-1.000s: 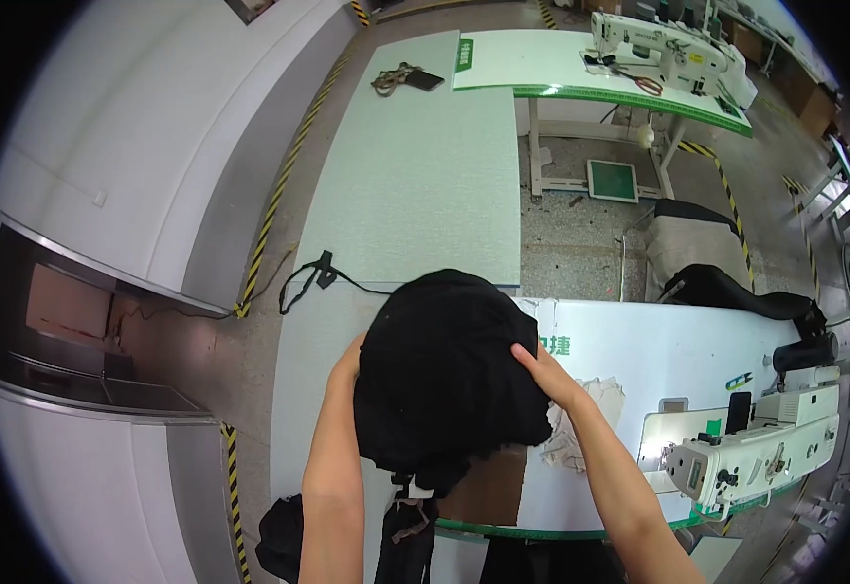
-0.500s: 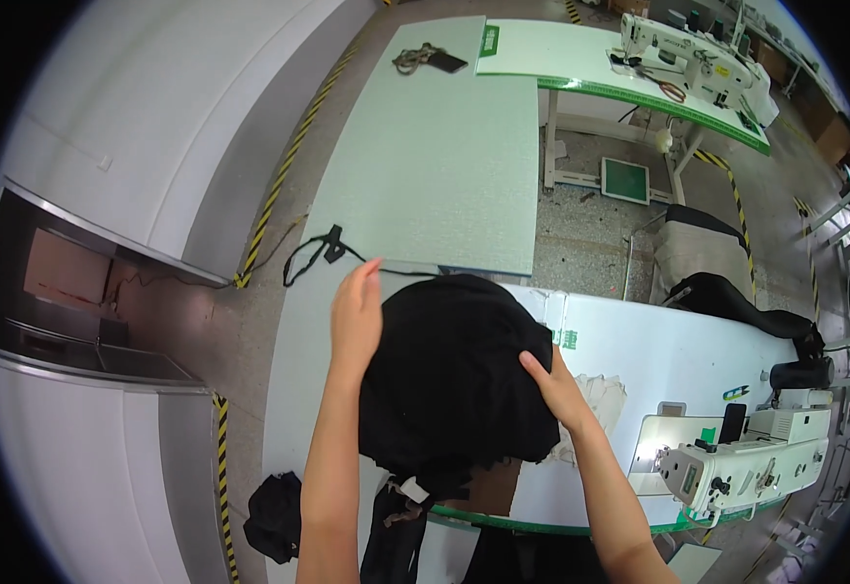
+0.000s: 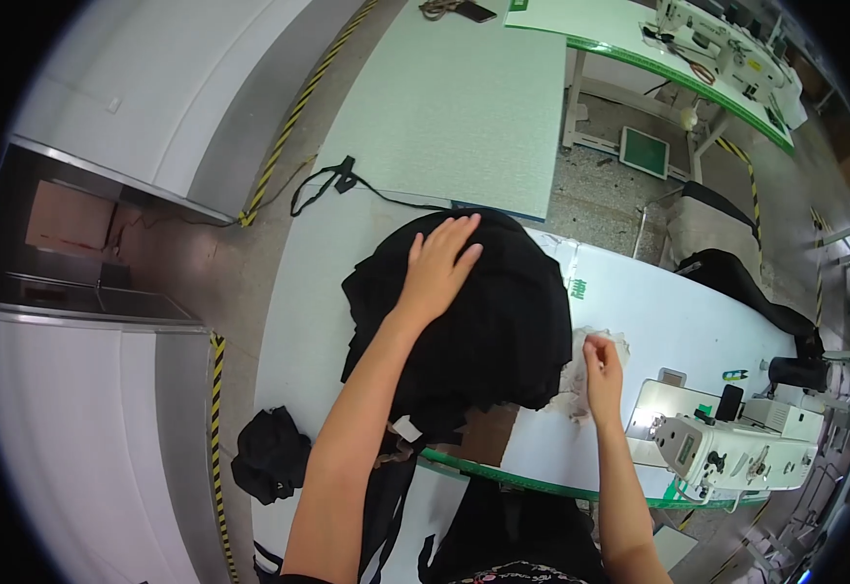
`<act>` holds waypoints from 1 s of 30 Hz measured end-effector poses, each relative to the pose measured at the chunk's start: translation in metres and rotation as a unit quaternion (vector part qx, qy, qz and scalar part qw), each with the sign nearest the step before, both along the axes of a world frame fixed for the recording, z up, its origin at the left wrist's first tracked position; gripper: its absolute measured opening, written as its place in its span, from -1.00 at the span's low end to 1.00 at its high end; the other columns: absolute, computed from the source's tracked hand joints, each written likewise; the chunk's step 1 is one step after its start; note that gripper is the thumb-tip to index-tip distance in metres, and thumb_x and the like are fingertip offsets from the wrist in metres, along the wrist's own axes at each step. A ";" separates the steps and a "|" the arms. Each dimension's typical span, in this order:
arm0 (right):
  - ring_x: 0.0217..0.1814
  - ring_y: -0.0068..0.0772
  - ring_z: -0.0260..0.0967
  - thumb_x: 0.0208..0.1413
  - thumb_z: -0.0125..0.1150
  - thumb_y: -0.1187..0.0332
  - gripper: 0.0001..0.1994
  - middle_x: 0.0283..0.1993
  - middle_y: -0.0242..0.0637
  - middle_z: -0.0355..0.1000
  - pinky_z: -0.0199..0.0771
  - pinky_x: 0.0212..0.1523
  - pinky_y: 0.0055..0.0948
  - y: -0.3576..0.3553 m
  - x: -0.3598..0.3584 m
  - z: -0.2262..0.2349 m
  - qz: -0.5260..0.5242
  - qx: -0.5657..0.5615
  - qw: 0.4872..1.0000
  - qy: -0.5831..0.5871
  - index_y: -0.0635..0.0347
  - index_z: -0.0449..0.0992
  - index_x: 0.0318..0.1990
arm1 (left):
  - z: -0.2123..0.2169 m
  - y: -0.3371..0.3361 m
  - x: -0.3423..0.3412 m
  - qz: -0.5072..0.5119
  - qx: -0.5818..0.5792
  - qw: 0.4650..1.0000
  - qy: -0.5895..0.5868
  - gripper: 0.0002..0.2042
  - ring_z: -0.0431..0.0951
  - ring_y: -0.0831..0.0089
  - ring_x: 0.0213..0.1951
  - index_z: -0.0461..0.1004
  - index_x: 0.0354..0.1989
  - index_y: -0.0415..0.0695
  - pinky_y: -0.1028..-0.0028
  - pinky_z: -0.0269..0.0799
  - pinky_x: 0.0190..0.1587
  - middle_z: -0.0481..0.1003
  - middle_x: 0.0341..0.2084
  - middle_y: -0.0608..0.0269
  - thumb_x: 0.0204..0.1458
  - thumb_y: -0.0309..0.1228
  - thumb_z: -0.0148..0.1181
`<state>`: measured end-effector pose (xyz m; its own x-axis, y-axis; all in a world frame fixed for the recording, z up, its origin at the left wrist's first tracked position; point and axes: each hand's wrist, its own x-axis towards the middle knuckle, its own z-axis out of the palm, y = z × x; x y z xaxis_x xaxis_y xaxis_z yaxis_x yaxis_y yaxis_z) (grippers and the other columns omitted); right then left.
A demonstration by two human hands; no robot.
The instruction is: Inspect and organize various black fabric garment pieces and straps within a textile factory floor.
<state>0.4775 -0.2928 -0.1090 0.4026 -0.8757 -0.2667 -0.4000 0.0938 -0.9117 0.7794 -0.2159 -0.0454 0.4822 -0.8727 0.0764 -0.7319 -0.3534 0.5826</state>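
Note:
A rounded pile of black fabric [image 3: 483,321] lies on the white table in front of me. My left hand [image 3: 436,268] rests flat on the top of it, fingers stretched out and a little spread. To the right of the pile, my right hand [image 3: 604,378] hangs over some cream cloth pieces [image 3: 571,389], its fingers curled together. Whether anything is between those fingertips I cannot make out. A thin black strap [image 3: 347,175] with a loop runs from behind the pile toward the far left.
A white sewing machine [image 3: 736,453] stands at the right, with thread snips [image 3: 734,375] beyond it. At the left table edge sits a black cloth bundle [image 3: 271,456]. A pale green table [image 3: 454,117] adjoins at the back; a chair [image 3: 717,238] stands at far right.
My left hand has moved from the pile's left side onto its top. My right hand has let go of the pile's right edge and shifted right, over the cream cloth. The view has tilted down.

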 end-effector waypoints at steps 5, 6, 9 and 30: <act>0.02 -0.04 0.27 -0.12 0.32 0.38 -0.63 -0.05 -0.12 0.35 0.31 -0.01 -0.21 0.046 -0.062 -0.017 0.091 -0.230 0.958 0.146 0.21 0.41 -0.11 | 0.045 0.022 -0.029 0.132 -0.204 0.970 0.021 -0.70 0.40 0.21 0.03 0.36 0.08 -0.22 0.35 0.24 0.13 0.44 -0.03 0.09 0.20 -0.43 -0.06; 0.06 -0.04 0.25 -0.20 0.39 0.33 -0.51 0.00 -0.14 0.33 0.29 0.00 -0.19 0.056 -0.065 -0.018 0.123 -0.278 0.939 0.162 0.19 0.39 -0.05 | 0.046 0.034 -0.045 0.174 -0.229 0.956 0.051 -0.72 0.42 0.29 0.00 0.37 0.06 -0.23 0.39 0.27 0.10 0.45 -0.07 0.12 0.19 -0.49 -0.08; 0.06 -0.09 0.25 -0.29 0.42 0.32 -0.47 0.00 -0.19 0.32 0.30 -0.05 -0.25 0.068 -0.079 -0.018 0.157 -0.276 0.924 0.215 0.14 0.41 -0.05 | 0.044 0.065 -0.106 0.143 -0.274 0.948 0.075 -0.83 0.47 0.30 -0.15 0.42 -0.16 -0.27 0.40 0.35 -0.02 0.48 -0.22 0.13 0.14 -0.61 -0.09; 0.26 -0.35 0.22 0.29 -0.10 0.20 -0.56 0.19 -0.28 0.30 0.20 0.26 -0.29 0.135 -0.143 0.083 -0.127 0.379 0.877 -0.264 0.18 0.17 0.25 | 0.020 0.142 -0.272 0.108 -0.130 0.593 0.787 -0.54 0.33 0.40 0.13 0.13 0.24 -0.24 0.34 0.27 0.16 0.31 0.13 0.18 0.21 -0.36 0.02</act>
<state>0.3347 -0.1574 -0.0262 0.4627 -0.6066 -0.6465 0.1823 0.7788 -0.6002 0.5070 -0.0735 -0.0251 0.2343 -0.8345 -0.4987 0.8371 -0.0876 0.5400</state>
